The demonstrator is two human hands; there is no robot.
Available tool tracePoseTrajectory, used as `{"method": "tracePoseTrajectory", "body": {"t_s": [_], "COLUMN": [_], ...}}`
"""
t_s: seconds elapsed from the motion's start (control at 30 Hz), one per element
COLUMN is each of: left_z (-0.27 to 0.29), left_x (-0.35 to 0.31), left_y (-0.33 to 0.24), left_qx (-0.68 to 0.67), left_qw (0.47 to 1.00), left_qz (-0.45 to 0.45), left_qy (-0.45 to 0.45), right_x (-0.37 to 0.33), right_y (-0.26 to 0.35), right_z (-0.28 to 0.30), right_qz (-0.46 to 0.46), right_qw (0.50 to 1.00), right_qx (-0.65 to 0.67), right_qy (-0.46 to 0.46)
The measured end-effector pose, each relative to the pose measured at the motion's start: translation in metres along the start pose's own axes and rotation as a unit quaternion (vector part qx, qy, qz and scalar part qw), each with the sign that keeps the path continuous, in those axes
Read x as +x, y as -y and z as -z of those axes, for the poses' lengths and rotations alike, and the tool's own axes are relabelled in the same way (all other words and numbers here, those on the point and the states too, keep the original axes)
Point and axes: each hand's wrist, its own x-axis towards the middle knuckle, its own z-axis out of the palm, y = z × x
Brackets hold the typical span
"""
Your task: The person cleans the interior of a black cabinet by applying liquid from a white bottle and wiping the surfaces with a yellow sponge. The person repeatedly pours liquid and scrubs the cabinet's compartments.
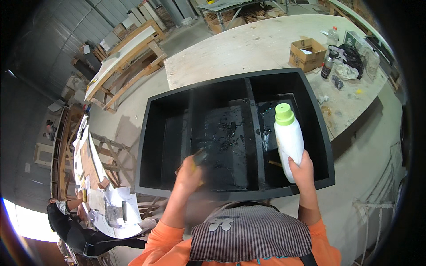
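A black open box (288, 191) with two dividers and three compartments lies in front of me, one end over the pale table. Shiny wet patches (230, 133) cover the floor of its middle compartment, and more wetness shows in the right one. My left hand (188, 177), closed and smeared by motion, grips a paintbrush (199, 156) over the middle compartment. Fingers of my right hand (302, 170) wrap round the lower part of a white plastic bottle (290, 137) with a light green cap, tilted above the right compartment. Behind it, a thin yellowish strip (275, 163) is partly hidden.
On the pale table (230, 48) stand a cardboard box (307, 54), a dark bottle (327, 66), a clear bottle (333, 35) and black plastic bags (348, 60). A wooden workbench (126, 57) is at the far left. Another person (80, 226) works over papers (122, 208) at the left.
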Motion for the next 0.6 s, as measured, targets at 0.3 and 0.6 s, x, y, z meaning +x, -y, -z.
{"method": "tracePoseTrajectory", "body": {"t_s": [0.3, 0.6], "left_z": [-0.108, 0.032], "left_x": [0.03, 0.074], "left_y": [-0.048, 0.023], "left_qx": [0.008, -0.265], "left_qw": [0.973, 0.947], "left_qz": [-0.062, 0.143], "left_qy": [0.221, -0.111], "right_x": [-0.001, -0.001], "right_y": [-0.001, 0.006], "right_z": [0.001, 0.005], "right_qz": [0.017, -0.017], "right_qw": [0.999, 1.0], "right_qx": [0.029, 0.013], "right_qy": [-0.016, 0.005]}}
